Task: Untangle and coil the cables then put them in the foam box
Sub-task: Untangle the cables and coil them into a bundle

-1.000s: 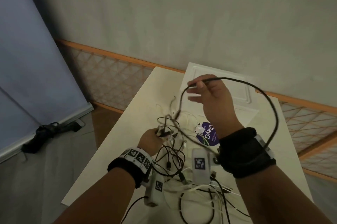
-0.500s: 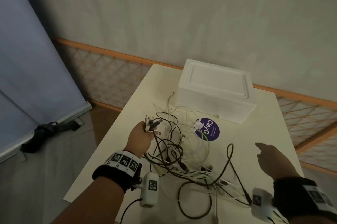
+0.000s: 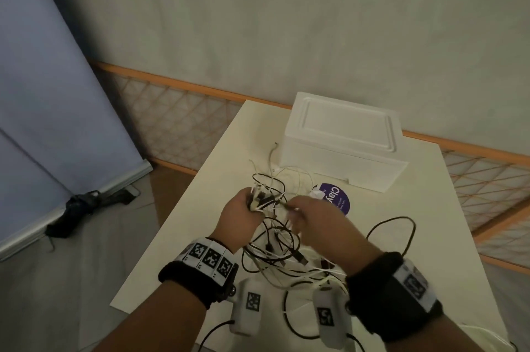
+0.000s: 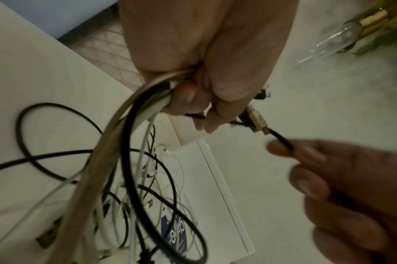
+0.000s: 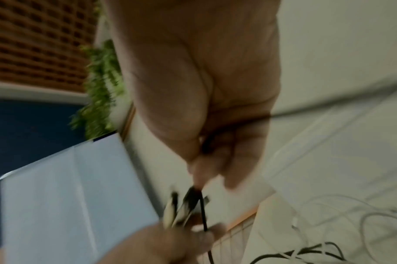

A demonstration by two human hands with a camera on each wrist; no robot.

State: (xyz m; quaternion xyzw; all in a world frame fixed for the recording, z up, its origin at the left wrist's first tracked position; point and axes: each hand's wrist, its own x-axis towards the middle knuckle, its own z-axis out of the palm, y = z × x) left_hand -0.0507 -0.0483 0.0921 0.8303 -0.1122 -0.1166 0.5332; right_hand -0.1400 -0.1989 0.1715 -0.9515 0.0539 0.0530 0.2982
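My left hand (image 4: 206,59) is gripping a bunch of cables (image 3: 275,239) over the worktop (image 3: 447,237) while my right hand (image 3: 312,217) is pinching one thin black lead (light, limp, snag-prone); I'm judging the stiff plug ends best to hold.

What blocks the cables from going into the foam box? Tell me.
The foam box has its lid on, so its opening is covered. The cables also lie knotted together on the table; the left hand grips a bundle of ends and the right hand pinches one black cable. Nothing else stands between.
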